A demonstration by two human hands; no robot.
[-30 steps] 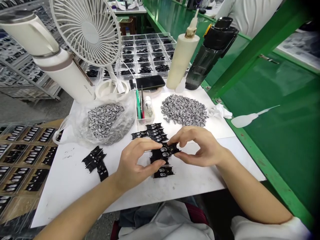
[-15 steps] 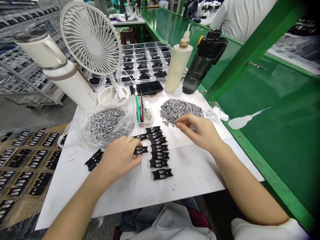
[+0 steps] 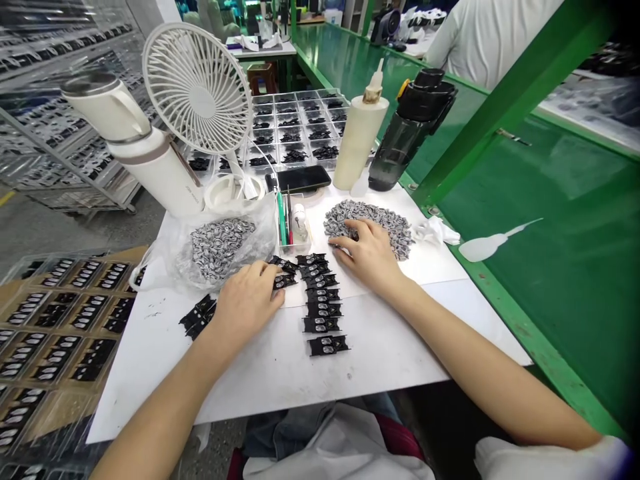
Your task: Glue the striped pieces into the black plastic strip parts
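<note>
Grey pile [image 3: 355, 213] on the white table [image 3: 380, 360]: what's different from the last frame?

Right hand [image 3: 367, 257] has come down onto it. It was pinching just above the edge; now it lies flat on the pile, fingers spread, open, nothing held.

Left hand [image 3: 247, 300]?

Shifted up a little. Its fingertips are on two loose black pieces [image 3: 284, 281] just left of the black column [image 3: 323, 310]. Fingers lightly curled. Pinching or only resting, can't tell.

Where's everything else black?

The column has seven pieces, roughly, running toward the person, unchanged. Left of the left hand is one black clump [image 3: 197, 317], overlapping, too tangled to count.

Other grey pieces?

One more lot, in a clear plastic bag [image 3: 220, 247] left of the pile, well apart from the right hand and just beside the left.

Rest of the table, quick count?

One fan [image 3: 203, 100], one white flask [image 3: 135, 153], one cream bottle [image 3: 360, 140], one black-lidded bottle [image 3: 405, 150], one phone [image 3: 300, 179], one clear box [image 3: 293, 241] of tools. Behind them, one tray [image 3: 300, 97] of compartments holding black pieces, too many to count.

Anyone else?

One co-worker's white sleeve [image 3: 495, 40], far off, top right.
</note>
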